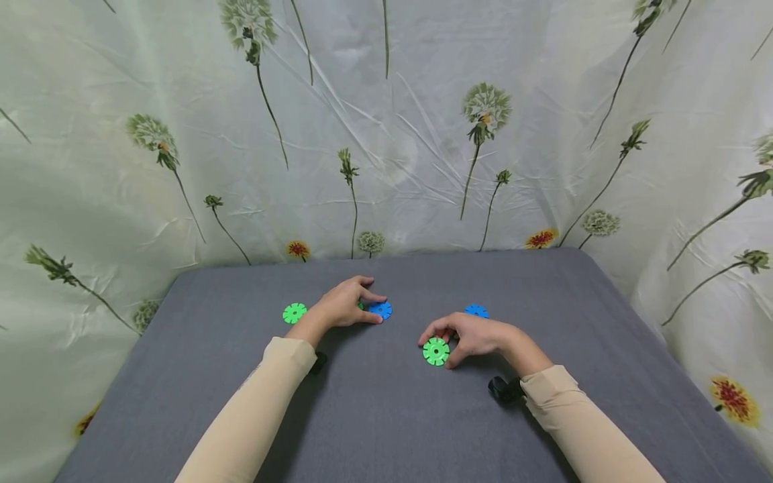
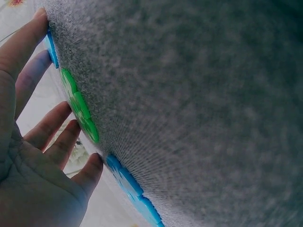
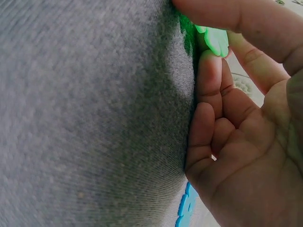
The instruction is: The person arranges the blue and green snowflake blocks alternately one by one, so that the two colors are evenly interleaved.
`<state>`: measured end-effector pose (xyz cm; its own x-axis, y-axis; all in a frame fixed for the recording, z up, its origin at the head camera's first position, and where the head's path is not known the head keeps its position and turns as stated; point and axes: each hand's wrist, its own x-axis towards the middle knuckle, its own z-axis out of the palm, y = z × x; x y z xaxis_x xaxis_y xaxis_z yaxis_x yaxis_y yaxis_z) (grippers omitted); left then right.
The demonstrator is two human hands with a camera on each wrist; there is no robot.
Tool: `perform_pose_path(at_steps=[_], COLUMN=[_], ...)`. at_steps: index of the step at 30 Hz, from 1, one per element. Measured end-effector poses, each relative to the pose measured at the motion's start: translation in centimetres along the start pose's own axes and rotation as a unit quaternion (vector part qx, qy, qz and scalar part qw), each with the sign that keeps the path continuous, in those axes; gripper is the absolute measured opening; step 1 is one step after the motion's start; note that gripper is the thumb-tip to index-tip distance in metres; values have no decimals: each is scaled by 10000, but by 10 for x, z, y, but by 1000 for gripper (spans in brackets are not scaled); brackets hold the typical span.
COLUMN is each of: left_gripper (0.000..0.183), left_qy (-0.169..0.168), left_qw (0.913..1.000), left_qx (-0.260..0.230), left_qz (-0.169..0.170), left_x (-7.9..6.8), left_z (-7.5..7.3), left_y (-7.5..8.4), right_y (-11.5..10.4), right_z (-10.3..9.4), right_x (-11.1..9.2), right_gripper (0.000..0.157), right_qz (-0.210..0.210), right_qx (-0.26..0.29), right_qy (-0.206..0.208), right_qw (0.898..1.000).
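Observation:
In the head view, my left hand (image 1: pixel 344 304) has its thumb and index finger at opposite edges of a blue notched building disc (image 1: pixel 380 309), which lies flat on the cloth; its other fingers spread out. A green notched disc (image 2: pixel 80 106) lies under those fingers, mostly hidden in the head view. Beside the little finger is another blue disc (image 2: pixel 135 189), visible only in the left wrist view. My right hand (image 1: pixel 477 335) pinches a green notched disc (image 1: pixel 436 351) between thumb and fingers, and the disc's face tilts towards me. Its remaining fingers curl inward (image 3: pixel 206 118).
Left of my left wrist lies one more green disc (image 1: pixel 294 312). Just behind my right hand is a blue disc (image 1: pixel 476 310), partly covered. A grey cloth (image 1: pixel 386 416) covers the table, and a dandelion-print curtain (image 1: pixel 398 134) hangs along its far edge.

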<state>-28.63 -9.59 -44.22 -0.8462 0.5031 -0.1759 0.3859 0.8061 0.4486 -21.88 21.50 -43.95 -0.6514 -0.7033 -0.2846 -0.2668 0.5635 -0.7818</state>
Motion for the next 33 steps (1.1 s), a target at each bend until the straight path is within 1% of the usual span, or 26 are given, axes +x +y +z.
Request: perform_pose_path(at_steps=[7, 11, 15, 24, 30, 33], left_gripper=[52, 52, 52, 53, 53, 53], left_qy=[-9, 40, 38, -4, 8, 3], left_qw=[10000, 10000, 9999, 10000, 10000, 10000], left_qx=[-28, -50, -60, -59, 41, 40], left_qz=[66, 70, 98, 16, 28, 45], left_x=[-1, -1, -1, 0, -1, -1], left_z=[1, 1, 2, 1, 0, 1], left_y=[-2, -3, -4, -3, -2, -2], right_y=[-1, -2, -4, -5, -8, -7], right_z=[2, 4, 5, 4, 1, -1], right_x=[2, 3, 4, 3, 6, 8], right_gripper=[50, 49, 48, 48, 50, 50], right_qz=[-48, -93, -19, 133, 18, -62], right_qx=[-121, -330, -442, -281, -210, -321], right_qy=[49, 251, 471, 783, 973, 1105], right_qw=[9999, 9991, 9979, 9964, 9950, 9933])
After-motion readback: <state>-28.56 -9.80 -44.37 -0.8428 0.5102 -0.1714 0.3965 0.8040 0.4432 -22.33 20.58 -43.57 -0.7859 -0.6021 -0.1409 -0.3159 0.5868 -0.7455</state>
